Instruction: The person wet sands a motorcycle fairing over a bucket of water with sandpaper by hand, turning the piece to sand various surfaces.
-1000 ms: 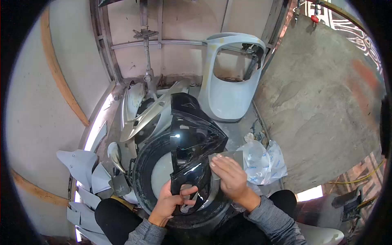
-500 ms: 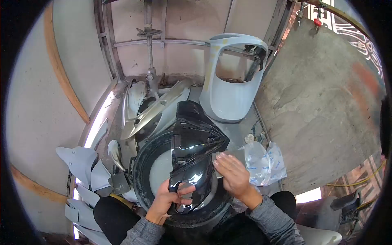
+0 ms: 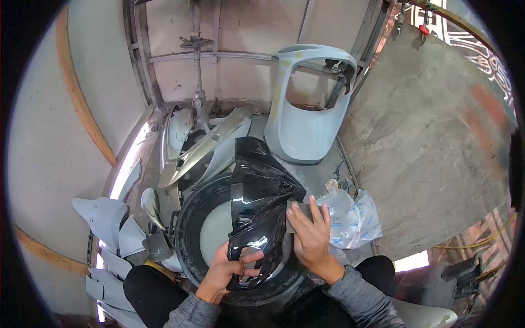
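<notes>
A glossy black plastic fairing panel point(image 3: 260, 188) stands tilted over a black tub point(image 3: 188, 218) of cloudy liquid. Its lower end is gripped by my left hand point(image 3: 225, 271), whose fingers show through an opening in the panel. At the panel's right edge, my right hand point(image 3: 313, 235) holds a small dark grey sheet of sandpaper point(image 3: 291, 212) under its fingers. The fingertips are slightly spread over the sheet, and the sheet lies against the panel's edge.
A large pale-blue body panel point(image 3: 303, 131) leans at the back. Silver and grey panels point(image 3: 210, 145) are piled behind the tub, with more light grey pieces point(image 3: 104, 218) at the left. Clear plastic bags point(image 3: 353, 221) lie right, beside a big grey board point(image 3: 426, 147).
My right hand has shifted slightly up and its fingers have spread, so more of the grey sheet shows. The left hand keeps its grip on the panel, and the view has shifted slightly.
</notes>
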Demonstrator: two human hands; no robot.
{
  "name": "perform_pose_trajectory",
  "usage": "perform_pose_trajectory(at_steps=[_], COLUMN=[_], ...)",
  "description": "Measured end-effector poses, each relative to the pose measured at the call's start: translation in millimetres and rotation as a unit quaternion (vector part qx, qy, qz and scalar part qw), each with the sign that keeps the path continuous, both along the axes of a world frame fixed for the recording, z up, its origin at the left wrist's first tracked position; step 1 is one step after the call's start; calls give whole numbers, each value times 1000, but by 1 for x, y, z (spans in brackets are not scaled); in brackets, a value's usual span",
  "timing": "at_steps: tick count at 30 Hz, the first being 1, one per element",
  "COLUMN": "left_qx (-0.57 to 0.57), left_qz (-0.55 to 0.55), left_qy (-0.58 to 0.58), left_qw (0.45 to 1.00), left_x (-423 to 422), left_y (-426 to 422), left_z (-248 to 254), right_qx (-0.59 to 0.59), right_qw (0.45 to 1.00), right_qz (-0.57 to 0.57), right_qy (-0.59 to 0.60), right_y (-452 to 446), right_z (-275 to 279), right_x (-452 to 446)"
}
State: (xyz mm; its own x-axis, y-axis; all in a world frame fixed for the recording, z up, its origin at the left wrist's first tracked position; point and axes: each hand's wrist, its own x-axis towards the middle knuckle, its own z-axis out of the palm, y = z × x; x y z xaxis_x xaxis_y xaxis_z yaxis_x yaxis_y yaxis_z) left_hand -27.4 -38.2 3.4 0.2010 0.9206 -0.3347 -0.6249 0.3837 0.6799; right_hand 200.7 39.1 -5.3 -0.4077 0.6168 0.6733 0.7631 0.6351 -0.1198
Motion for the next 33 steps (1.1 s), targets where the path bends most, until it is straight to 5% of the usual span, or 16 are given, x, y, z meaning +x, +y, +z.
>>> perform_pose_trajectory(at_steps=[11, 16, 25, 29, 33], left_qx=[5, -16, -2, -8, -17], left_qz=[-11, -2, -14, -23, 16], left_qy=[-4, -2, -27, 5, -24], left_qw=[1000, 1000, 1000, 1000, 999], left_x=[9, 7, 4, -1, 4], left_y=[-4, -4, -4, -2, -3], left_z=[3, -2, -4, 0, 5], right_qx=[-31, -20, -38, -29, -17], right_qw=[993, 998, 992, 999, 999], right_qz=[-112, -53, -120, 16, -40], right_qy=[14, 6, 17, -13, -26], right_y=[31, 6, 22, -19, 1], right_z=[7, 1, 13, 5, 19], right_x=[14, 12, 13, -6, 0])
